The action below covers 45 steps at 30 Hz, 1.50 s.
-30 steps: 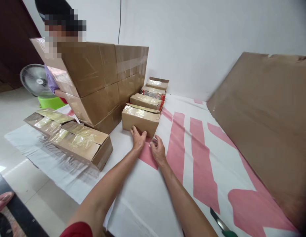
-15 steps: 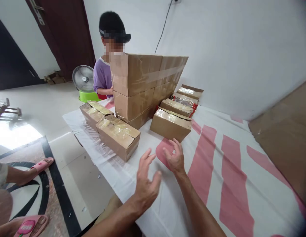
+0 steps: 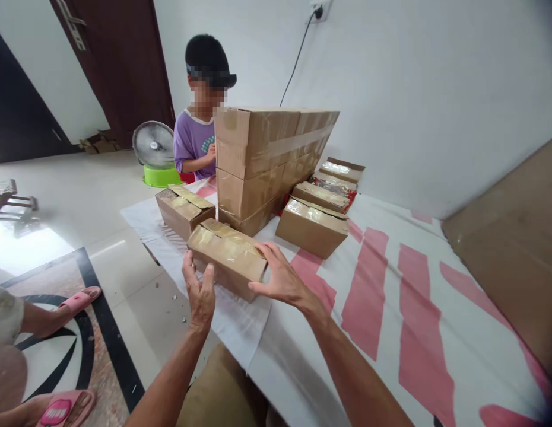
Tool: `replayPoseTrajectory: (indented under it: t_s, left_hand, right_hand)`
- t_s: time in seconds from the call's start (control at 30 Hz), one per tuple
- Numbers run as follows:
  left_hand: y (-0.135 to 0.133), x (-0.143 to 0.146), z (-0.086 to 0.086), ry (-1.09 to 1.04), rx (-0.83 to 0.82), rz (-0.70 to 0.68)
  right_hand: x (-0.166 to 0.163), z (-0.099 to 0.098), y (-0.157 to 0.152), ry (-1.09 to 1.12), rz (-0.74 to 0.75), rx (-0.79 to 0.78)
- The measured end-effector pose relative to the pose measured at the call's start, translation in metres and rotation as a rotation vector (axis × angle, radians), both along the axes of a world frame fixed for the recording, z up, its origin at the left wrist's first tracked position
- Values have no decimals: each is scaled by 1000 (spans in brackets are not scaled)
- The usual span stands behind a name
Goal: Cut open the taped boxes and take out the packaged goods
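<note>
A taped cardboard box (image 3: 229, 252) lies lengthwise near the table's left edge. My right hand (image 3: 278, 273) grips its right end, fingers over the top edge and thumb on the near lower corner. At the box's near left side is my left hand (image 3: 199, 293), thumb and fingers apart; whether its fingertips touch the cardboard is hard to make out. Just behind sits a second taped box (image 3: 184, 209). To the right of the held box stands another box (image 3: 312, 228), its top flap slightly raised.
A tall block of stacked cartons (image 3: 271, 142) rises mid-table, and a person in a purple shirt (image 3: 193, 142) stands behind it. More small boxes (image 3: 338, 172) line the far side. A large cardboard sheet (image 3: 511, 249) leans at right. A pink-and-white cloth (image 3: 329, 367) covers the table.
Both hands have moved left to the near box, and the right one has taken hold of its end. That box has shifted slightly towards me, away from the box behind.
</note>
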<state>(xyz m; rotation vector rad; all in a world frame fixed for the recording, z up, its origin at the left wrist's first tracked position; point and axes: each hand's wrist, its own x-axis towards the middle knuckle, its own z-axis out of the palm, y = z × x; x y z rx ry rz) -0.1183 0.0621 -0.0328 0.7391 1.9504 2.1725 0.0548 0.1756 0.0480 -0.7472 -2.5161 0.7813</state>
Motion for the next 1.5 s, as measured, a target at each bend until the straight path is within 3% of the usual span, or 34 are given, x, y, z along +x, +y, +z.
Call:
replayPoseTrajectory:
  t_s: [0.07, 0.17, 0.27, 0.37, 0.5, 0.7, 0.83, 1.0, 1.1, 1.17, 1.23, 1.3, 1.4, 1.5]
  left_hand:
    - [-12, 7, -1, -30, 11, -45]
    - [-33, 35, -3, -94, -21, -269]
    - [-54, 78, -1, -84, -90, -554]
    - [-67, 117, 6, -44, -139, -740]
    - [-58, 147, 15, 11, -169, -760]
    - [-48, 160, 14, 10, -180, -743]
    - [-57, 161, 12, 36, -198, -719]
    - [-60, 165, 17, 33, -206, -746]
    - [-57, 163, 19, -3, -191, -762]
    - [-53, 158, 19, -29, -151, -761]
    - [-46, 153, 22, -22, -98, -766]
    - [-37, 148, 26, 44, -47, -799]
    - [-23, 145, 34, 197, -10, -868]
    - [-12, 147, 34, 237, -64, -922]
  right_hand:
    - [42, 3, -5, -28, 48, -45]
    - [121, 6, -24, -77, 33, -108]
    - [197, 2, -56, -127, -88, -143]
    - [249, -9, -95, -76, -248, -156]
    - [271, -27, -133, 90, -430, -179]
    - [300, -43, -151, 271, -655, -134]
    - [341, -67, -166, -63, -985, 39]
    - [357, -102, -183, -518, -1039, 98]
    - [353, -112, -186, -555, -1062, 161]
    - [354, -113, -186, -466, -1048, 176]
    - [360, -106, -186, -295, -1041, 177]
    - [365, -86, -186, -117, -1055, 141]
    - [357, -34, -187, 49, -1031, 35]
    - [321, 26, -183, 54, -852, 3]
